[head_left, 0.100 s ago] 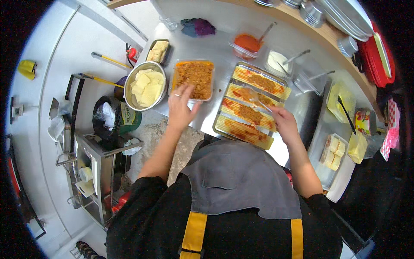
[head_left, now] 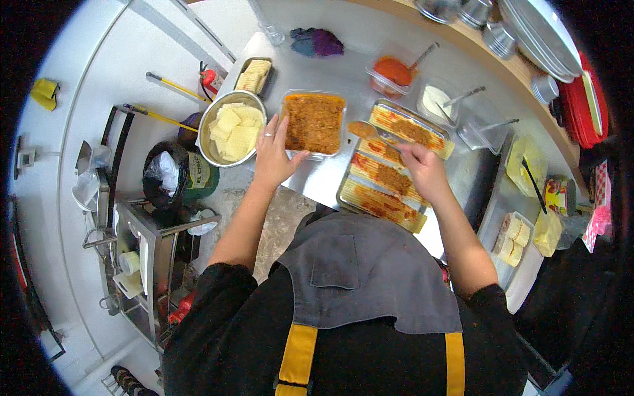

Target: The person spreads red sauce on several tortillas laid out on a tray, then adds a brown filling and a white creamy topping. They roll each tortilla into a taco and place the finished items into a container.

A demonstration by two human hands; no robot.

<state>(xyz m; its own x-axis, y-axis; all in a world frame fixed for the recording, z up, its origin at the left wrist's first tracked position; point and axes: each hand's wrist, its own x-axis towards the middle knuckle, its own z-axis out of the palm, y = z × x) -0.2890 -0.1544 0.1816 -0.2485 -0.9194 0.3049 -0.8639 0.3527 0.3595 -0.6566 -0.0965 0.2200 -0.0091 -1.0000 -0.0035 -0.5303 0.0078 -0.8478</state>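
Observation:
My left hand [head_left: 276, 158] is at the near left corner of a clear plastic container [head_left: 345, 125] full of orange-brown ground meat sauce [head_left: 314, 124]. Its fingers are stretched along the left wall and the thumb is apart by the near wall; it appears to touch the container. In my right hand [head_left: 426, 173] is a metal spoon [head_left: 386, 138], its bowl heaped with meat sauce. The spoon is between the container and a metal tray [head_left: 341, 191]. Ridged pasta sheets [head_left: 380, 202] lie in rows on that tray, with red sauce and meat in strips on top.
Left of the container stand a metal bowl [head_left: 205, 146] of pasta squares and a small pan [head_left: 254, 76] of sheets. Behind the tray are tubs of red sauce [head_left: 392, 70] and white cream [head_left: 434, 100], each with a utensil. A wooden shelf [head_left: 389, 9] overhangs the back.
My right hand has lifted the spoon off the tray and swung its bowl left toward the container. My left hand now sits at the container's corner instead of over the meat sauce.

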